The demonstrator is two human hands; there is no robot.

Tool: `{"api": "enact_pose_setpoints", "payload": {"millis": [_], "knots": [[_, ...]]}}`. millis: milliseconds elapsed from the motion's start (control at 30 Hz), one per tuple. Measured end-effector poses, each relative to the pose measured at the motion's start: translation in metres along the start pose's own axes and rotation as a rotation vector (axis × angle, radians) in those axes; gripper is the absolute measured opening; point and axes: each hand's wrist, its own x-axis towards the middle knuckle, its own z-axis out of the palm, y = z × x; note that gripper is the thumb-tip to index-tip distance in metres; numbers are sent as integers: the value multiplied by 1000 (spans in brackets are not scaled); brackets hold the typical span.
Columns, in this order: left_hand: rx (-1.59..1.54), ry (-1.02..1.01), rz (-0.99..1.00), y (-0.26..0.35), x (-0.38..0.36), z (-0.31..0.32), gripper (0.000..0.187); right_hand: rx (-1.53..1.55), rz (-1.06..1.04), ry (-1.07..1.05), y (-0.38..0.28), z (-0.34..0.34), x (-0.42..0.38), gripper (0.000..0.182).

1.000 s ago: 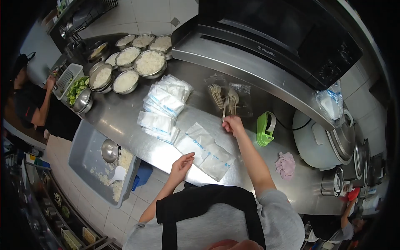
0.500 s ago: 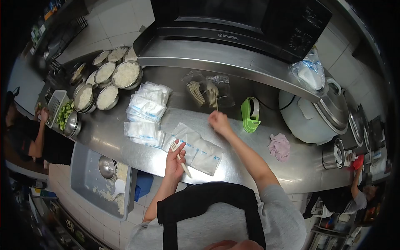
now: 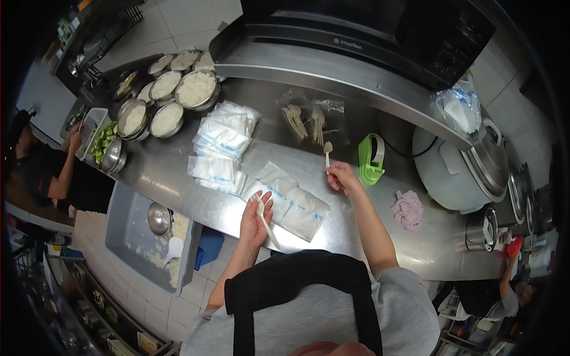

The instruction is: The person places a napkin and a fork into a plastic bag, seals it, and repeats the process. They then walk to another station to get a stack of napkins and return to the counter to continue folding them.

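A light-coloured fork lies across the palm of my left hand [image 3: 256, 222], with the fingers curled round it. My right hand [image 3: 342, 177] pinches the handle of a light-coloured spoon [image 3: 328, 149], its bowl pointing away from me. Between my hands, flat white packets with blue print [image 3: 298, 207] lie on the steel counter [image 3: 350, 231]. To their left is a stack of similar packets [image 3: 222, 139]. Beyond the spoon, two clear bags hold forks [image 3: 294, 121] and spoons [image 3: 318, 124].
A green tape dispenser [image 3: 371, 161], a pink cloth [image 3: 408, 210] and a large pot [image 3: 451, 169] stand to the right. Rice bowls [image 3: 197, 89] fill the back left. A steel shelf [image 3: 332, 74] overhangs the back. A grey tub [image 3: 113, 237] is below left. Co-workers [image 3: 44, 160] appear at both sides.
My right hand has come away from the bags with a spoon in it. My left hand still holds the fork, now turned somewhat. The view has shifted slightly.
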Motion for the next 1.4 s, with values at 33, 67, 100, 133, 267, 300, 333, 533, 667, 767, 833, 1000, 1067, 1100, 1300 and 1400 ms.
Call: {"api": "enact_pose_setpoints", "payload": {"millis": [33, 67, 100, 133, 267, 300, 333, 533, 667, 767, 833, 1000, 1067, 1100, 1300, 1400], "knots": [[14, -37, -17, -4, 0, 6, 32, 6, 14, 3, -2, 6, -28, 10], [-8, -71, -48, -9, 1, 16, 32, -18, -27, -62, -3, 17, -55, 9], [-28, -127, -80, -14, 1, 25, 31, -39, -71, -127, -1, 28, -78, 8], [-47, -183, -115, -19, 1, 32, 30, -24, -58, -124, 3, 39, -99, 8], [-38, -160, -214, -39, -1, 57, 28, -71, -82, -360, 34, 71, -149, 10], [-26, -215, -210, -44, -3, 61, 27, -110, -38, -384, 34, 79, -157, 11], [-14, -271, -205, -47, -4, 64, 25, -113, -64, -431, 41, 83, -160, 12], [151, -150, -65, -69, -10, 70, 24, 69, -201, -140, 58, 98, -190, 14], [213, -92, 116, -76, -22, 88, 32, -318, -469, -22, 57, 101, -209, 25], [225, -139, 168, -78, -28, 91, 40, -210, -395, 22, 61, 92, -212, 22], [339, -235, 176, -76, -28, 85, 41, 152, -208, -19, 69, 80, -211, 21], [940, -368, 459, -61, -32, 53, 46, 112, -155, 81, 86, 33, -235, 20], [896, -263, 484, -52, -28, 28, 43, 55, -134, 112, 100, 18, -239, 21], [923, -212, 532, -46, -28, 18, 41, 33, -77, 121, 109, 13, -238, 21], [1055, -64, 686, -1, -23, -6, 30, -11, -38, 47, 110, 32, -169, 20], [1134, -149, 754, 24, -14, 15, 26, -16, -101, -5, 98, 51, -123, 20]]}}
